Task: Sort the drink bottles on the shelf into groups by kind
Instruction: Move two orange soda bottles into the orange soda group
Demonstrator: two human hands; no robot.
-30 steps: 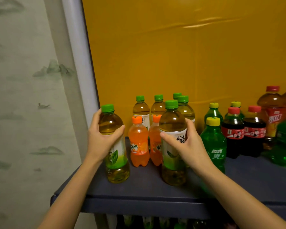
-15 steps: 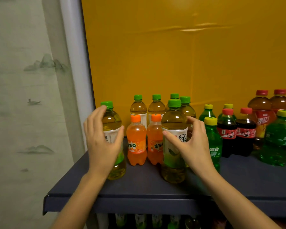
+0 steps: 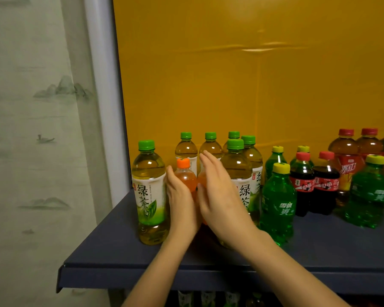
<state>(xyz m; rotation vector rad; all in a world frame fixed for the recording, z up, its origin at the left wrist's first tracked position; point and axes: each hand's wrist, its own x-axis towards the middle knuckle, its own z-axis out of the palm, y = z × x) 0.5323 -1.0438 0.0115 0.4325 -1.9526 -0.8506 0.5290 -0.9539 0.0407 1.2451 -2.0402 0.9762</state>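
Two large green tea bottles stand at the shelf's front: one at the left (image 3: 150, 191), one right of centre (image 3: 238, 173). Between them are two small orange soda bottles; the left one (image 3: 185, 173) shows its orange cap, the right one is mostly hidden. My left hand (image 3: 182, 200) and my right hand (image 3: 220, 196) reach into the gap with straight fingers, in front of the orange bottles. Neither hand holds anything; contact with the orange bottles cannot be told. More green tea bottles (image 3: 186, 149) stand behind.
The dark blue shelf (image 3: 111, 251) ends at the left by a white post and curtain. Green soda bottles (image 3: 277, 202), cola bottles (image 3: 302, 182) and red-capped iced tea bottles (image 3: 346, 160) fill the right side. A yellow panel backs the shelf. More bottles show below.
Both hands have let go of the two front green tea bottles and moved inward to the orange soda bottles. The camera has shifted closer.
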